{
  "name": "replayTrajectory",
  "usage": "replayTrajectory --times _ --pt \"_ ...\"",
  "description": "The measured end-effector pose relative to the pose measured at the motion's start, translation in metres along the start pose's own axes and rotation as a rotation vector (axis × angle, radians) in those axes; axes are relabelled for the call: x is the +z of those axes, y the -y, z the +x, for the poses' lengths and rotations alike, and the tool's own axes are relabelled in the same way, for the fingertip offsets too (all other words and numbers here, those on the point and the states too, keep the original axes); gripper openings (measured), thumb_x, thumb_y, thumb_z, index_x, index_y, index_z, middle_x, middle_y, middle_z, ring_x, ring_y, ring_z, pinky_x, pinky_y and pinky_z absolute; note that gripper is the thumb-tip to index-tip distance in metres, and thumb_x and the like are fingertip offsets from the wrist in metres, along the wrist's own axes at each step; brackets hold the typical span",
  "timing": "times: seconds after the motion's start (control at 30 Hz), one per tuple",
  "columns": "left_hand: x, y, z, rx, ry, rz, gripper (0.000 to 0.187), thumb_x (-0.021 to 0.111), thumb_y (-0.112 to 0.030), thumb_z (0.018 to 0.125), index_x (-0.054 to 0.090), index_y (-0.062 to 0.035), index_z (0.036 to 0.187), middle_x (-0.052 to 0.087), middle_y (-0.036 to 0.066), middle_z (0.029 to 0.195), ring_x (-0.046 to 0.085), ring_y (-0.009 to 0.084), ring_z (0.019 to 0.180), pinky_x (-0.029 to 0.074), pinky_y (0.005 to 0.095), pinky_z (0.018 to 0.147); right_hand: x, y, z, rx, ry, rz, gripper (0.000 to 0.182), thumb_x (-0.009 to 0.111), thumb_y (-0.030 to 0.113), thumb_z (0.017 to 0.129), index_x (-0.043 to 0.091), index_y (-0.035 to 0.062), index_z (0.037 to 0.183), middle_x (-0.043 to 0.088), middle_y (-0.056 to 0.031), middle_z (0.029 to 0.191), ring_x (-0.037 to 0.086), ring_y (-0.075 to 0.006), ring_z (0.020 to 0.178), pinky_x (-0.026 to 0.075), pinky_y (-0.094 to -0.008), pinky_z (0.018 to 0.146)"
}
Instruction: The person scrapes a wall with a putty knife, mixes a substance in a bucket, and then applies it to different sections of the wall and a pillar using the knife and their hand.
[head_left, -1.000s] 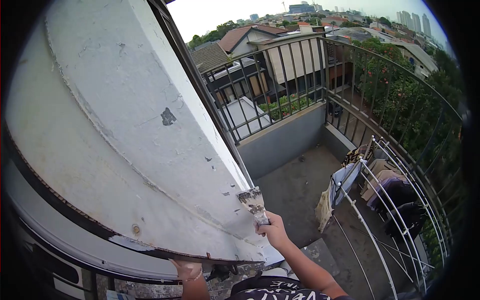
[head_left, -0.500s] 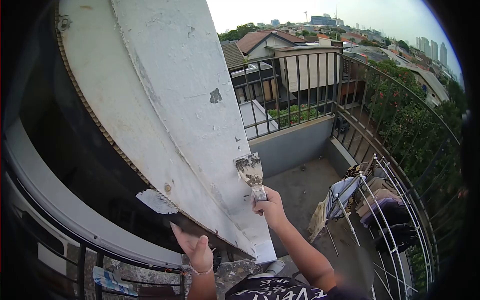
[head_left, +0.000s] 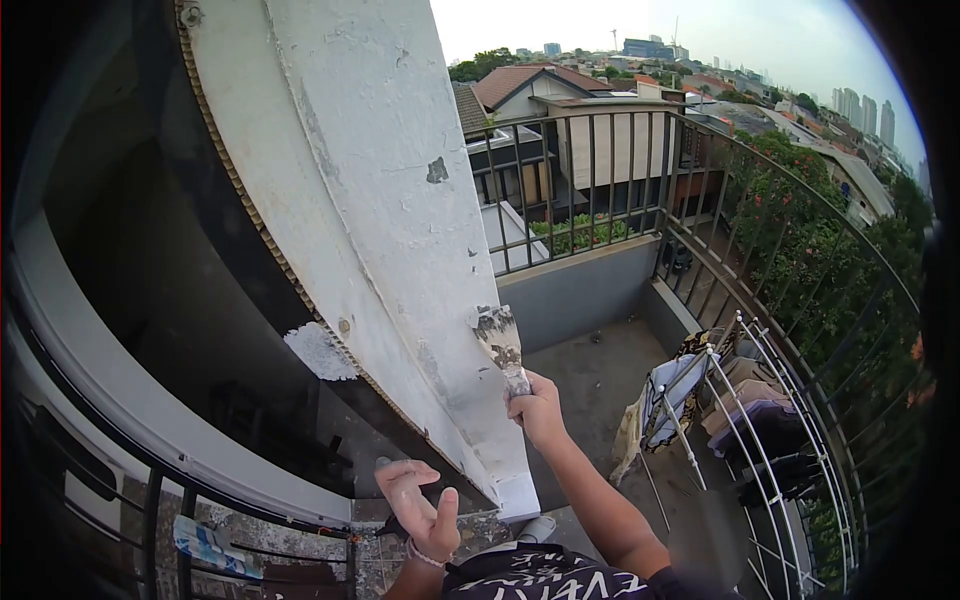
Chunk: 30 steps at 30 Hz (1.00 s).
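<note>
My right hand (head_left: 540,410) is wrapped round the handle of a putty knife (head_left: 503,345), its broad blade pointing up and smeared with white and dark residue. The blade lies against the right edge of a white column (head_left: 390,170) with cracked, flaking paint. A grey bare spot (head_left: 437,171) shows higher up that face. Low on the other side of the column is my left hand (head_left: 425,510), palm up, fingers half curled and apart, with whitish dust on it and nothing held. Above it, a rough white patch (head_left: 320,352) shows beside the column's ridged left edge.
A metal railing (head_left: 570,185) on a low grey wall (head_left: 580,285) bounds the balcony. To the right stands a white drying rack (head_left: 765,455) hung with clothes (head_left: 672,390). A blue-and-white cloth (head_left: 215,548) hangs over dark bars at lower left.
My left hand has moved right and down, its fingers curling more. My right hand keeps hold of the putty knife at nearly the same spot. The view has shifted slightly.
</note>
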<state>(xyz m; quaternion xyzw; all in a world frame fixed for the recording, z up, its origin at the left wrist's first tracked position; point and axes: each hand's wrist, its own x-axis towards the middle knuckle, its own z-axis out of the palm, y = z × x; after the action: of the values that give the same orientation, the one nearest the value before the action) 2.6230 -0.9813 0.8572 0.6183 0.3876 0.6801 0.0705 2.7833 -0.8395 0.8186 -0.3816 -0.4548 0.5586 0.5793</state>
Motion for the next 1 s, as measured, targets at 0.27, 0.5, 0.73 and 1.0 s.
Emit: replayTrajectory --times 0.27,0.5,0.73,1.0 --pt "-0.010 -0.005 -0.003 -0.023 0.111 0.069 0.023 0.065 -0.012 0.082 0.058 -0.0028 0.101 0.046 0.013 0.103 0.048 0.0238 0.092 0.041 0.0350 0.085 -0.012 0.030 -0.007 -0.048 -0.071 -0.280 0.015 0.049 0.004 0.061 0.059 -0.0014 0.070 0.051 -0.0037 0.054 0.046 -0.0118 0.050 0.035 -0.0283 0.049" --pt "-0.027 0.000 -0.014 -0.243 0.155 0.001 0.021 0.062 -0.005 0.082 0.059 -0.0018 0.102 0.048 0.011 0.103 0.049 0.0184 0.088 0.042 0.0300 0.081 -0.019 0.045 -0.005 0.001 -0.068 -0.413 0.017 0.047 0.006 0.060 0.059 -0.0024 0.069 0.051 -0.0060 0.053 0.047 -0.0135 0.049 0.035 -0.0299 0.049" --pt "-0.016 -0.011 -0.012 -0.251 0.320 0.039 0.026 0.062 -0.008 0.083 0.059 -0.0026 0.108 0.046 0.011 0.106 0.048 0.0185 0.089 0.041 0.0310 0.082 -0.002 0.011 -0.013 0.001 0.075 -0.026 0.024 0.053 -0.003 0.064 0.053 -0.0004 0.088 0.053 -0.0030 0.059 0.045 -0.0103 0.047 0.033 -0.0262 0.042" --pt "-0.034 -0.011 -0.007 -0.250 0.293 0.151 0.028 0.063 -0.012 0.085 0.060 -0.0027 0.111 0.047 0.011 0.108 0.048 0.0203 0.092 0.040 0.0323 0.085 0.024 -0.012 -0.029 -0.481 -0.137 -0.308 0.059 0.061 0.014 0.094 0.027 0.0048 0.141 0.063 -0.0090 0.079 0.054 -0.0116 0.058 0.045 -0.0266 0.055"
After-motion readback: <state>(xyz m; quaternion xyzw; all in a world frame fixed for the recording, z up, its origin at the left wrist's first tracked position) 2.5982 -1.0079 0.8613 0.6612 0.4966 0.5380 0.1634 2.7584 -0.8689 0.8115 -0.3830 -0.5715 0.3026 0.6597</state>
